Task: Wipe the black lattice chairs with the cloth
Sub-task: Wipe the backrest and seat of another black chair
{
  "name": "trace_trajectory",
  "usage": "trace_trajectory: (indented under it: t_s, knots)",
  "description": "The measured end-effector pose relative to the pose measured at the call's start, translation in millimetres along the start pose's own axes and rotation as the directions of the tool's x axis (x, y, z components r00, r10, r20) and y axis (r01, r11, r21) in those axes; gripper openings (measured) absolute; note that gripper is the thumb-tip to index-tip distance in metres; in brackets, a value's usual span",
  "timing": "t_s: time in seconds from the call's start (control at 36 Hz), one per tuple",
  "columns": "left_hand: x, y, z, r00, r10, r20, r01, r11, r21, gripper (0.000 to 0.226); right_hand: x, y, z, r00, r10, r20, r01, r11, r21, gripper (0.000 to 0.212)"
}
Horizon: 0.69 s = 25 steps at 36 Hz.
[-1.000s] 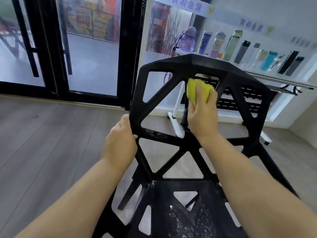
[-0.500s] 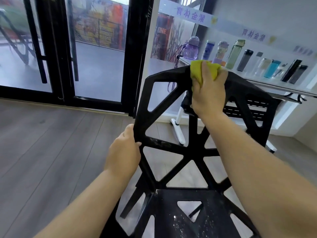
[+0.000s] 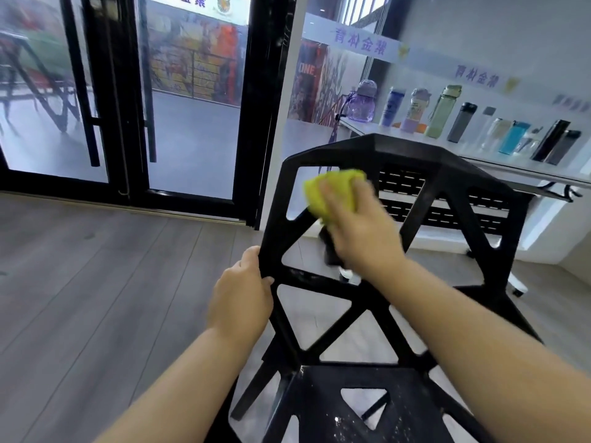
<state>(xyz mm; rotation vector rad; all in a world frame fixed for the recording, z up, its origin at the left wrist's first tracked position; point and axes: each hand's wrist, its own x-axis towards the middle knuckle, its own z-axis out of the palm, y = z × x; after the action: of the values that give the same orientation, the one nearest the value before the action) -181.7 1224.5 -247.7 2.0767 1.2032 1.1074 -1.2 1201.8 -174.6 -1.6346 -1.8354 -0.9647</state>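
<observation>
Floorboards (image 3: 96, 282) of grey wood meet black-framed glass doors (image 3: 192, 123); a white counter (image 3: 511, 169) carries bottles (image 3: 443, 111). Left hand (image 3: 240, 302) grips the black lattice chair (image 3: 415, 161) by its backrest edge. Right hand (image 3: 361, 231), blurred, has its fingers (image 3: 339, 199) curled over a yellow cloth (image 3: 323, 193), held against an upper strut.

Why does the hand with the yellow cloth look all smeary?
In the head view, the right hand and yellow cloth are smeared by motion blur; the left hand gripping the black chair looks sharp; the wide lens bends the door frames.

Black lattice chair (image 3: 412, 155) upright, dusty seat, yellow cloth (image 3: 323, 193) pressed on its upper-left backrest strut
</observation>
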Motion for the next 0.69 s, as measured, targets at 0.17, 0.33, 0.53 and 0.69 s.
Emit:
trace_trajectory:
  t_s: [0.17, 0.33, 0.53, 0.69]
  knots:
    - [1.4, -0.8, 2.6, 0.999, 0.015, -0.033, -0.015, 1.0, -0.014, 0.027, 55.1, 23.7, -20.5, 0.955, 0.279, -0.098, -0.282, 0.959, -0.021, 0.044]
    - [0.8, -3.6, 2.1, 0.998, 0.051, -0.045, -0.052, 0.998, -0.023, 0.03, 39.6, -34.4, -1.1, 0.99, -0.031, -0.139, 0.036, 0.999, 0.029, 0.054]
    - [-3.5, -7.6, 0.9, 0.985, 0.137, -0.106, -0.141, 0.989, -0.034, 0.037, 31.0, -32.0, -0.7, 0.934, -0.338, 0.115, 0.34, 0.94, 0.004, 0.053]
    - [-5.4, -10.9, 0.2, 0.982, 0.107, -0.158, -0.114, 0.993, -0.034, 0.028, 59.1, -28.6, -15.2, 1.0, -0.029, -0.005, 0.029, 0.999, 0.021, 0.056]
